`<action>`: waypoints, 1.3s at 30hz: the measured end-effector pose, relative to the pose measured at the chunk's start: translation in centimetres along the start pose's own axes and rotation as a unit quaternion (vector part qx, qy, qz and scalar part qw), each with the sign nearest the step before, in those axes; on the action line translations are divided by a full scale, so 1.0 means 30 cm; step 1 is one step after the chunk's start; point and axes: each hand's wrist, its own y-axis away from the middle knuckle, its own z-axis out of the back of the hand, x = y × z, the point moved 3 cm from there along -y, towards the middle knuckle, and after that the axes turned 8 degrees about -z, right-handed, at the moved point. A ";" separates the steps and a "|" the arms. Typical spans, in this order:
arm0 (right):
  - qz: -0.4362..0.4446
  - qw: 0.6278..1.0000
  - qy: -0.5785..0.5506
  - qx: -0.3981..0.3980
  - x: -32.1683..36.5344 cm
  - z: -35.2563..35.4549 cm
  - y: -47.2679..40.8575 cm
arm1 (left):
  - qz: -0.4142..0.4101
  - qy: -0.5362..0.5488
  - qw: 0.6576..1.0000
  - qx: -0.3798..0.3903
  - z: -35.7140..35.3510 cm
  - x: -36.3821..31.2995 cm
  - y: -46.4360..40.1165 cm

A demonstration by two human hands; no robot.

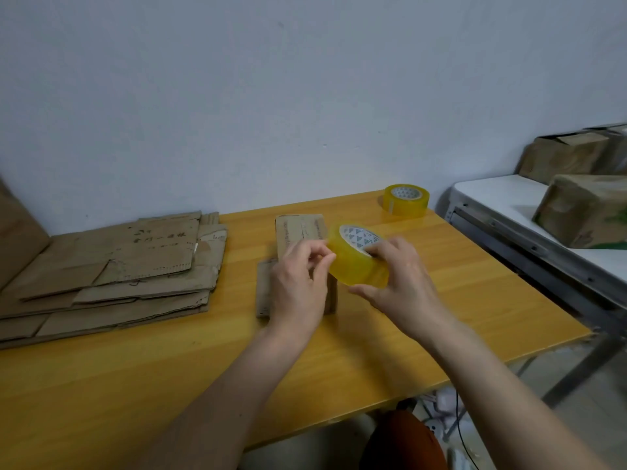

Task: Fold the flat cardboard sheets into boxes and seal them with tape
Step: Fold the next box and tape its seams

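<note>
A yellow tape roll is held above a small folded cardboard box that stands on the wooden table. My right hand grips the roll, with fingers in its core and the thumb under it. My left hand pinches at the roll's left edge, in front of the box. A stack of flat cardboard sheets lies on the left of the table. The lower part of the box is hidden behind my left hand.
A second yellow tape roll sits at the table's far right corner. To the right, a white table carries several taped boxes. A large cardboard piece leans at the far left. A wall rises behind.
</note>
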 end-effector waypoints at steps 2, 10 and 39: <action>0.046 0.997 0.010 -0.069 0.016 0.014 0.004 | 0.105 0.037 0.993 -0.033 0.017 0.028 -0.009; -0.143 0.855 -0.497 -0.023 -0.013 -0.072 0.004 | 0.360 0.359 0.860 -0.051 0.000 0.025 0.018; -0.187 0.963 -0.126 -0.145 -0.222 -0.038 -0.133 | 0.398 0.133 0.902 -0.103 0.108 0.236 -0.006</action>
